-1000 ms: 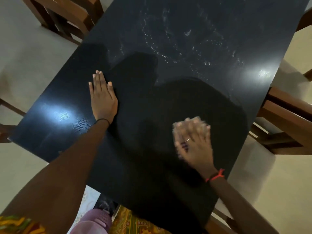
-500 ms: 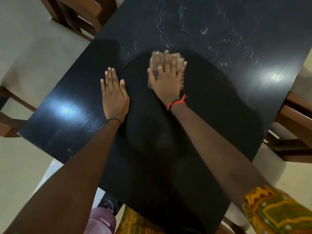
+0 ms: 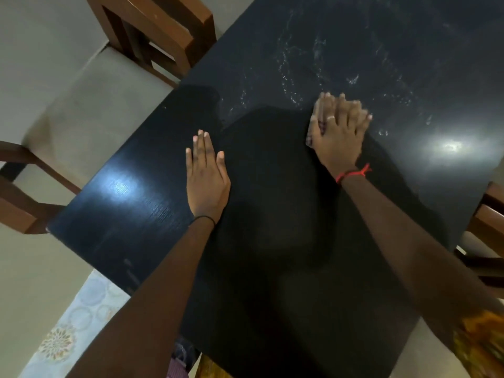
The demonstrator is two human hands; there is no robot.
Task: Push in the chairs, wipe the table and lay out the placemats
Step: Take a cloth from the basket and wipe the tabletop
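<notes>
Soft and limp, the cloth should glide over the slick bench if pinned under the flat, straight-fingered right hand, while the left hand lies flat as a brace.

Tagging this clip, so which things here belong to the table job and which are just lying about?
Job: table, cloth under right hand, left hand flat on it, wooden chair at far-left corner.
Lying about: patterned pale sheet below the near-left edge, unclear what.

No legible text, label, brand, number or sign on the table, nor on the chair at its far left corner.
</notes>
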